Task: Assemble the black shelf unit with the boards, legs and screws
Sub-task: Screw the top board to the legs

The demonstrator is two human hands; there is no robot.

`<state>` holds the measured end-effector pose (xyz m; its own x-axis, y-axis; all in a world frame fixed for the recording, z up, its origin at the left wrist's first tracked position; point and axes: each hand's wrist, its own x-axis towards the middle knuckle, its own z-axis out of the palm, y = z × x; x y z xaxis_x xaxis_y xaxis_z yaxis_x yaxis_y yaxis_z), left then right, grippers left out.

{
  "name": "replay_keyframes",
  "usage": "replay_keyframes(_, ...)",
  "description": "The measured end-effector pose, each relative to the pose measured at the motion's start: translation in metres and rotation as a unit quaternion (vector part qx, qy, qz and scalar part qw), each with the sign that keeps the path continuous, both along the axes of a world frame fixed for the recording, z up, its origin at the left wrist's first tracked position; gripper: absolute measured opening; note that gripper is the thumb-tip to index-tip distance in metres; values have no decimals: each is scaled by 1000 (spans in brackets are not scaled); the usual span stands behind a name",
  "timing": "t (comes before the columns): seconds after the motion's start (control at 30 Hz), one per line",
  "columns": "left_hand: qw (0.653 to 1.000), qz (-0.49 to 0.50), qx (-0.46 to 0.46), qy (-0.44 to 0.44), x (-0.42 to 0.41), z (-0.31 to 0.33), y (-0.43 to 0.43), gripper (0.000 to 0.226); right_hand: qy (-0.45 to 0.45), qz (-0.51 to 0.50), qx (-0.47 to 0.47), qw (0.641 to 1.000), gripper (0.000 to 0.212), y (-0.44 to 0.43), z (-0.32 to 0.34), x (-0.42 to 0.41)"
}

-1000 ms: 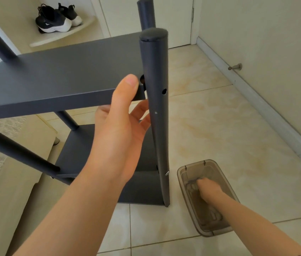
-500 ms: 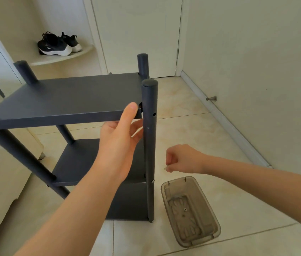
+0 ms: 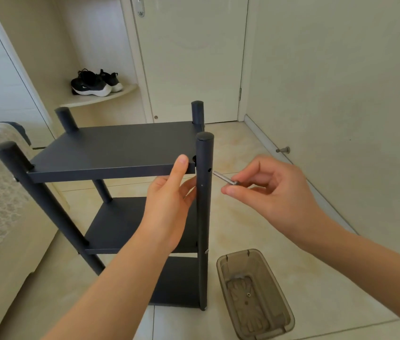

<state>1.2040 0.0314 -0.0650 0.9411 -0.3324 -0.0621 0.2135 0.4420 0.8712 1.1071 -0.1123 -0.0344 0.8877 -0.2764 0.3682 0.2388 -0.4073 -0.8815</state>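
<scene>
The black shelf unit stands upright on the tiled floor, with three boards between round legs. My left hand grips the front right corner of the top board, thumb on its edge, beside the near right leg. My right hand pinches a silver screw by its head. The screw's tip points at a side hole in that leg, just right of the top board, a short gap away.
A translucent brown plastic tray lies on the floor right of the shelf, with a small metal part inside. A bed edge is at the left. A door, a doorstop and black shoes on a corner ledge are behind.
My right hand came up out of the tray with a screw and moved to the leg's hole. My head rose, so the shelf now sits lower in view. The left hand kept its grip.
</scene>
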Motion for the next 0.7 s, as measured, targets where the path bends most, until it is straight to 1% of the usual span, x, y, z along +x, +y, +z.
replay_keyframes(0.13,1000,-1,12,1,0,0,1,50,-6,-15,-15,1000,13,3,-1,6)
replay_keyframes(0.3,1000,3,17,7,9,-5,2,55,34,-16,2,999,13,6,-3,12)
replay_keyframes(0.53,999,-26,33,-13,5,1,6,33,48,-33,22,998,12,3,-9,12)
replay_keyframes(0.6,999,-19,41,-11,5,3,6,32,52,-36,29,998,12,3,-12,11)
replay_keyframes(0.7,999,-27,41,-21,4,3,7,38,53,-39,42,997,13,2,-12,12)
